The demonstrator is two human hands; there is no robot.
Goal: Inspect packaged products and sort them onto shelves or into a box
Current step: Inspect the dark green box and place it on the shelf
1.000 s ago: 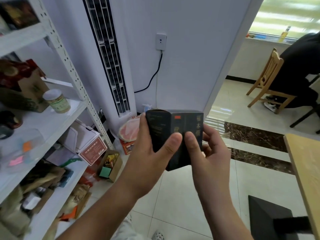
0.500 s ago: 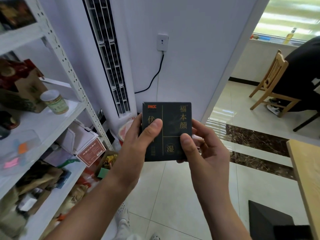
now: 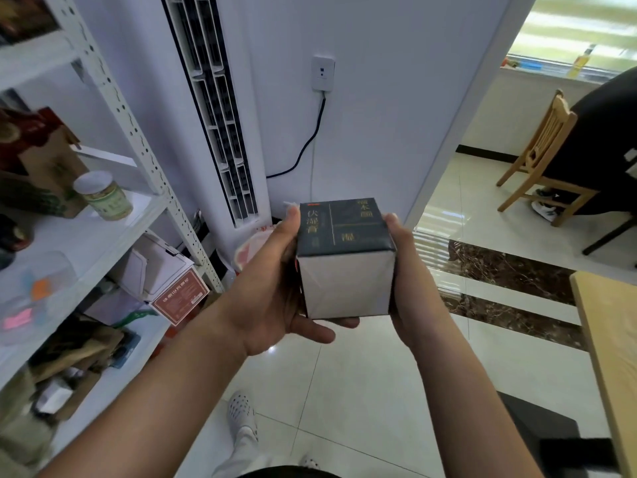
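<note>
Above tiled floor (image 3: pixel 362 391), dark box (image 3: pixel 344 232) in two-sided grip between left hand (image 3: pixel 272 298) and right hand (image 3: pixel 413 281).

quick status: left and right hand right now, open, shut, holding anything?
Left hand: grips the dark cube-shaped cardboard box with gold lettering, thumb on its left side, fingers under it.
Right hand: grips the same box from its right side.

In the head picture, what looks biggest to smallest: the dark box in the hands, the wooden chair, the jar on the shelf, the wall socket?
1. dark box and wooden chair: about alike; the box is just nearer the camera.
2. jar
3. wall socket
</note>
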